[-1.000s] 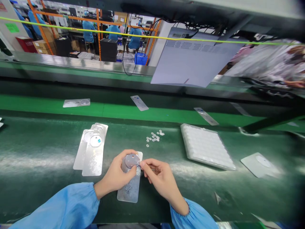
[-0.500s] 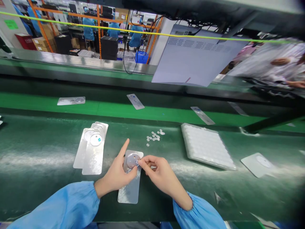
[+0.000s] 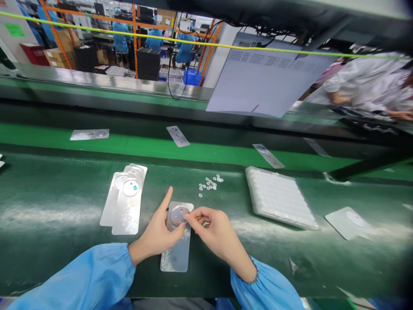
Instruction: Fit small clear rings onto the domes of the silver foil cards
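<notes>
A clear plastic blister card (image 3: 176, 254) with a round dome near its top lies on the dark green bench in front of me. My left hand (image 3: 158, 234) rests on the card's left side, thumb pressing it down, index finger pointing up. My right hand (image 3: 211, 234) pinches a tiny clear round piece with thumb and forefinger right at the dome (image 3: 179, 214). Both arms wear blue sleeves.
A stack of similar blister cards (image 3: 124, 200) lies to the left. Several small clear discs (image 3: 209, 184) sit beyond my hands. A white tray (image 3: 279, 198) and a loose card (image 3: 350, 221) lie to the right. More cards ride the green conveyor (image 3: 142, 146). People work behind.
My left index finger lifted off the dome and now points up. My right fingertips moved onto the dome. Cards on the conveyor drifted left.
</notes>
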Available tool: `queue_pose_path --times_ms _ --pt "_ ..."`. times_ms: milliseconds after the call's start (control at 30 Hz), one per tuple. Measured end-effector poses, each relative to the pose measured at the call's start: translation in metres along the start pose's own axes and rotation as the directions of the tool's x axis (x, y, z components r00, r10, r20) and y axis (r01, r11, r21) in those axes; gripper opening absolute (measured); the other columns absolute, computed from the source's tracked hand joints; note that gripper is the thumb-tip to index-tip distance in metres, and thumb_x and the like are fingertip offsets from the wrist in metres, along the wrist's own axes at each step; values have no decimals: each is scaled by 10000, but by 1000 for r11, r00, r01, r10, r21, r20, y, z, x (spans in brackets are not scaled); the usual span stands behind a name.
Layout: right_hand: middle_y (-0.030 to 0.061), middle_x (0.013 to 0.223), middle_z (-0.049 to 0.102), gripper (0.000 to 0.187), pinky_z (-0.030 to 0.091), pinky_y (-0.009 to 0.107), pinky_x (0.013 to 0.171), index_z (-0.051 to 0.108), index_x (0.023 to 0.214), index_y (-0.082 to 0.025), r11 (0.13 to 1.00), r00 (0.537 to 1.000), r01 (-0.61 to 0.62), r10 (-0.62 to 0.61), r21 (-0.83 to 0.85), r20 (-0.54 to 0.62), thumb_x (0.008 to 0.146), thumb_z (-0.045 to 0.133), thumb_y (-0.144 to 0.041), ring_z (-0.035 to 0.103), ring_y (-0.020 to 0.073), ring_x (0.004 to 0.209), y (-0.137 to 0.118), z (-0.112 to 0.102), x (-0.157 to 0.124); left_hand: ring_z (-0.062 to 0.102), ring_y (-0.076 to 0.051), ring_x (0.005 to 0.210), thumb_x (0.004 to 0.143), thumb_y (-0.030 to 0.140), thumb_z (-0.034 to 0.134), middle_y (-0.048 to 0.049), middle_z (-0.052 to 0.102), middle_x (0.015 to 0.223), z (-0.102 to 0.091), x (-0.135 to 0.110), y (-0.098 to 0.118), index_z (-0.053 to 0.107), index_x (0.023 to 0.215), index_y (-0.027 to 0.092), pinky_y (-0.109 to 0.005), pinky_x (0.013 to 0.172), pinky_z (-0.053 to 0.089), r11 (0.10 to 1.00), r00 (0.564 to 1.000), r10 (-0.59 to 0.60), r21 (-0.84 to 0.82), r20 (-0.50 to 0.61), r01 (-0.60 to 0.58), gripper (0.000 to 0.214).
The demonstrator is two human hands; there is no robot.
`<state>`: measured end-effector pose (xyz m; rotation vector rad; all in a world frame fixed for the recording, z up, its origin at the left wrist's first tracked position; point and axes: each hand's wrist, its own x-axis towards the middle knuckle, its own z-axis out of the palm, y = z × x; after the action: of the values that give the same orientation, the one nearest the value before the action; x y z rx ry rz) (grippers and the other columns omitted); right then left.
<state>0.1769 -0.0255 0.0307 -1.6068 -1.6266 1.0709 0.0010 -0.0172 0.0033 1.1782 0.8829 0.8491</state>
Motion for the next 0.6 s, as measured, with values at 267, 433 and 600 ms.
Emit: queue_pose_path --times_ms 267,433,600 --pt "-29 585 611 500 388 215 399 530 737 -215 957 990 -134 117 256 82 661 864 -580 581 142 489 5 -4 12 594 -117 754 800 319 793 -16 677 927 -6 3 0 214 1605 174 -232 701 476 997 998 -37 -71 -53 33 1001" --pt "31 671 662 560 537 241 525 699 847 -151 853 979 -107 1 510 203 813 673 -709 631 144 597 20 5 11 635 -158 770 777 435 810 -57 710 920 -8 13 -3 594 1334 114 -242 666 490 994 992 -101 -59 -74 97 678" --pt "86 789 755 508 595 288 557 773 1009 -147 864 995 -56 10 500 94 771 793 -596 699 202 688 28 8 -3 627 -153 706 767 459 813 -57 702 814 -5 12 -3 706 998 98 -230 612 469 997 995 -72 -25 -63 70 442"
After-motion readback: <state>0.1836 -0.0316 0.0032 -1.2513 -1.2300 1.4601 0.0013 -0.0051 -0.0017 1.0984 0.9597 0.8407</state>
